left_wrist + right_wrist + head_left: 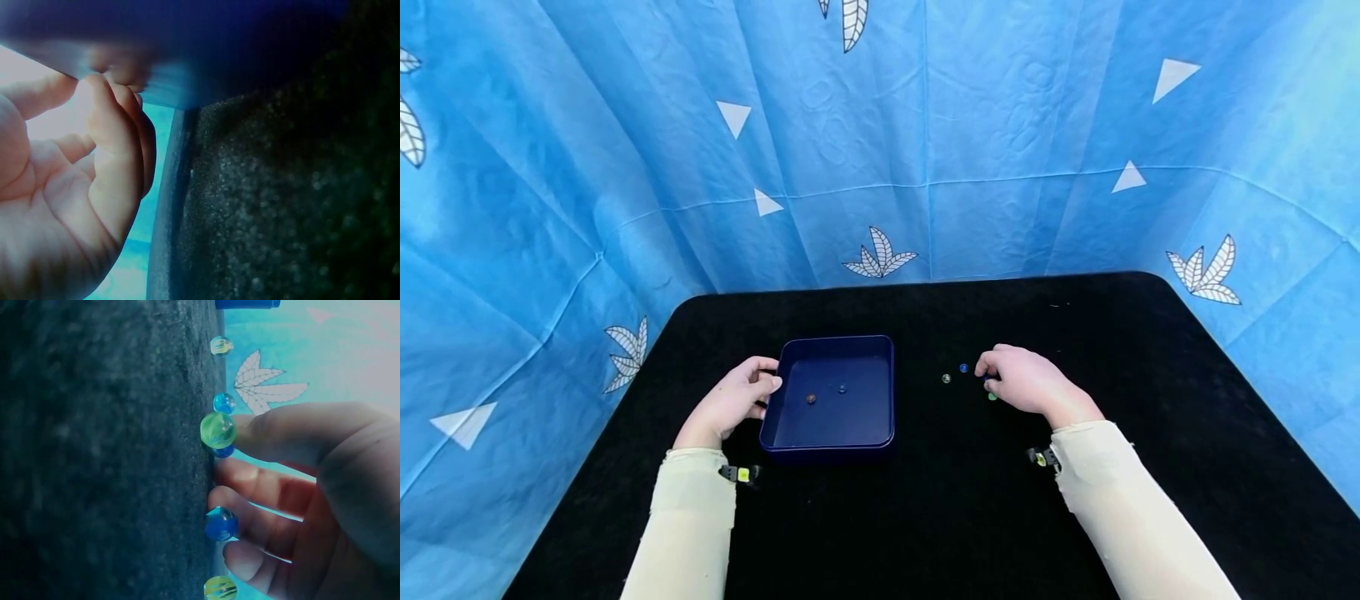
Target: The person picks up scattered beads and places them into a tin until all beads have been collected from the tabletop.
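My left hand (733, 403) grips the left side of a shallow dark blue tray (891, 392), thumb at the rim and fingers bent against the outer wall. Inside the tray lie a brown marble (811, 399) and a blue marble (842, 389). To the right of the tray, my right hand (1026, 379) is low at the table with a dark blue marble (224, 451) between thumb and index finger. A green marble (218, 430) sits close by the thumb, partly covering it. Another blue marble (221, 523) is by the other fingers.
On the black table (955, 517), a clear yellowish marble (946, 378) and a light blue marble (964, 367) lie between the tray and my right hand. A yellow-striped marble (220, 588) shows lowest in the right wrist view. Blue patterned curtains (985, 125) hang around the table.
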`<state>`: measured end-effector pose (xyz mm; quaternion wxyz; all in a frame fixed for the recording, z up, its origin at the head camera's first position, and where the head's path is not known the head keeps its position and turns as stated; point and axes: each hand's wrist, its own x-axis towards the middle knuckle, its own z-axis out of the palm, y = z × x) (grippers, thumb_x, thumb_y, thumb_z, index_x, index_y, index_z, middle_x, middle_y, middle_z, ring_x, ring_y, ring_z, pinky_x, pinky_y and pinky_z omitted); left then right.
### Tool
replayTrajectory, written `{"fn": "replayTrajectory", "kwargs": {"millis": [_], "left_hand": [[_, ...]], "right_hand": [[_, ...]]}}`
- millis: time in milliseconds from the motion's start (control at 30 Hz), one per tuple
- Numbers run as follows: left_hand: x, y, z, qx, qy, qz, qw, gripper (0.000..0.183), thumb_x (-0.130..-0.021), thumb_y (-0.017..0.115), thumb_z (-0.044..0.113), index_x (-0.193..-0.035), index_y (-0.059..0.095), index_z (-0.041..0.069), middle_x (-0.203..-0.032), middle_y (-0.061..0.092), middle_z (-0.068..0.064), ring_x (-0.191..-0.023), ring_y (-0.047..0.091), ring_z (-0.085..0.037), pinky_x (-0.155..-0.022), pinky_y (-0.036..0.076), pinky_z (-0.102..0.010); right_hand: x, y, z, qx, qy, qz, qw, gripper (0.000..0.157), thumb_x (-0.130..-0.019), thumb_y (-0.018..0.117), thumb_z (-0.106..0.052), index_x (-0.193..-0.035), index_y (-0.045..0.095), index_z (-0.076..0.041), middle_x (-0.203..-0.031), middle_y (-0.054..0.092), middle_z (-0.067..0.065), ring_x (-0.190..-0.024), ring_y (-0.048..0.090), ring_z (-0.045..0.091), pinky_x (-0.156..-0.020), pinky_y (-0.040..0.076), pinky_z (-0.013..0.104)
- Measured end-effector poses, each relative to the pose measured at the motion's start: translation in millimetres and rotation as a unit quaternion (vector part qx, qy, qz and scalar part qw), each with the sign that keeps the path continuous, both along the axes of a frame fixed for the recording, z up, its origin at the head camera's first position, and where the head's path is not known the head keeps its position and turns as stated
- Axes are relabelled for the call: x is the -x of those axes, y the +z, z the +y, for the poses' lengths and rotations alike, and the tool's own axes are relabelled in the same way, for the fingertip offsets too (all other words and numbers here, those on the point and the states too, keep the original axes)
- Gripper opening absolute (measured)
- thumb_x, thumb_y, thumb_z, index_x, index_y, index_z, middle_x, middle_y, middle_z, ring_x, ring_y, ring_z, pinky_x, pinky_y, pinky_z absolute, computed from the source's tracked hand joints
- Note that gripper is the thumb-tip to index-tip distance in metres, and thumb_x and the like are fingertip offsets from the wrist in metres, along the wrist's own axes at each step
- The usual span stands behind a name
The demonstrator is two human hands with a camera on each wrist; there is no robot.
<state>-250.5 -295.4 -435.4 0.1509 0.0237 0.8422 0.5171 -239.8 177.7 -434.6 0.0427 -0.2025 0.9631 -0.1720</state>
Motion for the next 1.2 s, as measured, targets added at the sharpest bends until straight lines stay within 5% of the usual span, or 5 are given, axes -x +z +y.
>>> {"fn": "replayTrajectory", "kwargs": {"millis": [533, 1200], "left_hand": [[0.7, -3.4, -1, -0.001, 0.002, 0.001, 1.0, 0.042, -0.105, 0.054, 0.021, -0.142, 0.044, 0.004, -0.117, 0.056, -0.022, -0.096, 0.06, -0.033, -0.073, 0.055, -0.038], [1.2, -3.1, -1, -0.013, -0.001, -0.001, 0.9999, 0.044, -0.105, 0.054, 0.02, -0.143, 0.043, 0.001, -0.115, 0.057, -0.02, -0.095, 0.06, -0.031, -0.072, 0.056, -0.038]], "right_hand": [[0.6, -2.9, 0, -0.004, 0.016, 0.011, 1.0, 0.019, -0.09, 0.061, -0.002, -0.098, 0.072, -0.017, -0.098, 0.062, -0.002, -0.085, 0.06, 0.018, -0.081, 0.051, 0.044], [-3.9, 6.8, -11, 0.018, 0.03, 0.061, 0.998, 0.008, -0.096, 0.065, -0.01, -0.099, 0.07, -0.015, -0.096, 0.064, -0.007, -0.083, 0.058, 0.013, -0.081, 0.051, 0.041]]}}
